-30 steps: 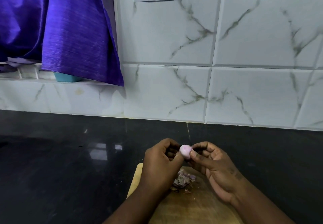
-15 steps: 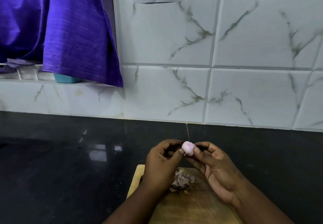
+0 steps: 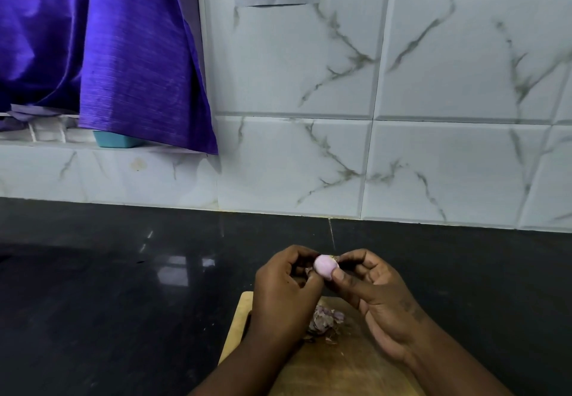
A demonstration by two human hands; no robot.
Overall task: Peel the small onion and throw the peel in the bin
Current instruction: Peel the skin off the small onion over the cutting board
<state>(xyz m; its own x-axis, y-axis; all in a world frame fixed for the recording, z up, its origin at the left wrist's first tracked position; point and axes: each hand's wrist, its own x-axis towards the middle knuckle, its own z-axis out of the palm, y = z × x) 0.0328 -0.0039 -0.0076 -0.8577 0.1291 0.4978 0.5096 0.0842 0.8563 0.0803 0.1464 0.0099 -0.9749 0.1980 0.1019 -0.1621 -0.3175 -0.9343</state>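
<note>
Two hands made one shared grip: left hand (image 3: pixel 284 284) and right hand (image 3: pixel 377 296), fingers curled, pinched the small onion (image 3: pixel 324 267) between their thumbs and fingertips. Onion: pale pink, bare side up, held clear of the board. Peel scraps (image 3: pixel 325 321): heaped directly below the grip on the wooden board (image 3: pixel 340 374). Board: flat on the black worktop (image 3: pixel 123 303). Marbled tile wall (image 3: pixel 448 163) behind.

The counter (image 3: pixel 108 303) is seen as polished black stone, glossy, with light mirrored in it. At its front edge a matt, grained wooden board (image 3: pixel 334 374) is laid, with dry, papery peel (image 3: pixel 325 321) heaped on it. The small onion (image 3: pixel 324 266) is shown smooth. Glazed marble-veined tiles (image 3: pixel 448 163) and satin-sheened woven cloth (image 3: pixel 130 64) are seen behind
</note>
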